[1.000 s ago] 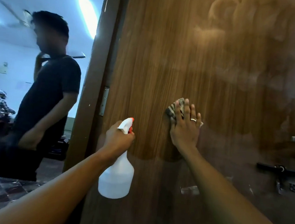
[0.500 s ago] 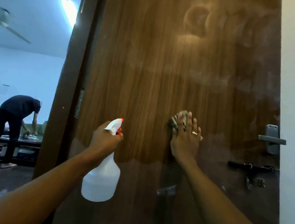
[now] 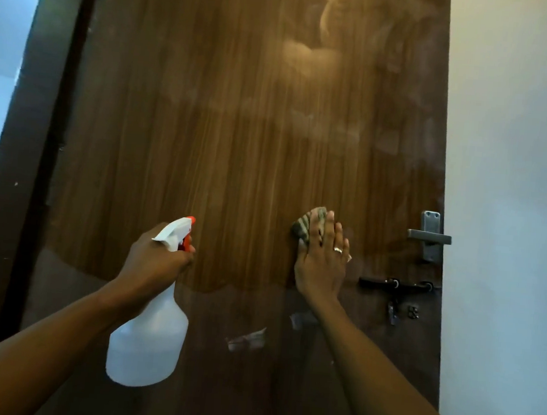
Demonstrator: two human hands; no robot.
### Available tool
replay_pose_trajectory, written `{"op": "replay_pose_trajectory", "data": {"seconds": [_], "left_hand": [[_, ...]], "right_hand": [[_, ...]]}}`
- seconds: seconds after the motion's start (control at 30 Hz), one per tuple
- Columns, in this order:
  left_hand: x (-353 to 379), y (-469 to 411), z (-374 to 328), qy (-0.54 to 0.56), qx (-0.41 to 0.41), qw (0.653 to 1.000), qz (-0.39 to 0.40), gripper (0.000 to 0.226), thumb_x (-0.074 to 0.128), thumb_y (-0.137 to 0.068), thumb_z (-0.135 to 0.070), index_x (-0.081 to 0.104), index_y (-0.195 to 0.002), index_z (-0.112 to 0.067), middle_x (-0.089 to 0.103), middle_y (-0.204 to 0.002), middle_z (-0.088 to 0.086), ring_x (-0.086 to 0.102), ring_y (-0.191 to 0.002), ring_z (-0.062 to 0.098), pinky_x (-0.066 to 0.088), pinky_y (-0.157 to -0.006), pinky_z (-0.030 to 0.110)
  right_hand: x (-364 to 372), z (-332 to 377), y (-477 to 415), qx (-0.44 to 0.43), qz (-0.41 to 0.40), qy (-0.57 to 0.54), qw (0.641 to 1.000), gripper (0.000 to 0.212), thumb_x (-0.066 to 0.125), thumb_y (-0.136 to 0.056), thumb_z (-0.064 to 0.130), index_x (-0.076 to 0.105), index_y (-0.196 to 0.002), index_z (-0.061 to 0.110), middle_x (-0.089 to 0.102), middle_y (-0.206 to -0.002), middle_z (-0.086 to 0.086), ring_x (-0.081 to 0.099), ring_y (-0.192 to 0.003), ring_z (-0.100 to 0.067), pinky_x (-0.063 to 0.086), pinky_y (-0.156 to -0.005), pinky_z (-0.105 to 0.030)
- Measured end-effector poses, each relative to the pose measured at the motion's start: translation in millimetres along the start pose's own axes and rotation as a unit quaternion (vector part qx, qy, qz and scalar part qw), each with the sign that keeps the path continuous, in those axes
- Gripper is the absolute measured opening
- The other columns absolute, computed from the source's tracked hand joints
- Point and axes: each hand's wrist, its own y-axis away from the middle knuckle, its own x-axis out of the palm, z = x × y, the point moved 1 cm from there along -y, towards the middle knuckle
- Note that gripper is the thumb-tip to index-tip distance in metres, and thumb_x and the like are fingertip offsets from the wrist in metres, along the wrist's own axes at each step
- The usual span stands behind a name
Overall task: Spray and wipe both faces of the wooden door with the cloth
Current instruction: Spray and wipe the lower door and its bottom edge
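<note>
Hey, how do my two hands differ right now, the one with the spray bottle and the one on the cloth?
The left hand grips the spray bottle by its neck; the right hand lies flat, fingers straight, pressing the cloth on the wooden door. The right hand shows a ring; the left hand shows none. The right hand is nearer the lever handle than the left hand. Both are raised to about the same height.

cloth (image 3: 308, 225) flat on door (image 3: 238, 138) under right hand (image 3: 321, 264); spray bottle (image 3: 148, 338) left of it in left hand (image 3: 155, 260); handle (image 3: 430, 237) right.
</note>
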Motion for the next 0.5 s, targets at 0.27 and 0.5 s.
{"op": "replay_pose_trajectory", "data": {"seconds": [0.27, 0.5], "left_hand": [[47, -6, -16, 0.018, 0.002, 1.000, 0.024, 0.049, 0.063, -0.085, -0.007, 0.049, -0.131, -0.015, 0.062, -0.111, 0.008, 0.060, -0.103, 0.024, 0.051, -0.083, 0.035], [82, 0, -19, 0.030, -0.005, 0.998, 0.048, 0.048, 0.062, -0.085, -0.003, 0.049, -0.130, -0.013, 0.062, -0.108, 0.009, 0.060, -0.091, 0.017, 0.045, -0.064, 0.019]], "right_hand": [[6, 12, -5, -0.147, -0.014, 0.013, 0.989, 0.065, 0.038, -0.102, 0.040, 0.007, -0.158, 0.031, 0.004, -0.166, -0.004, 0.009, -0.151, -0.027, 0.010, -0.120, -0.048], [4, -81, 7, -0.001, -0.016, 0.031, 0.999, 0.066, 0.026, -0.101, 0.039, -0.005, -0.158, 0.025, -0.002, -0.165, -0.005, 0.000, -0.152, -0.025, 0.006, -0.122, -0.050]]}}
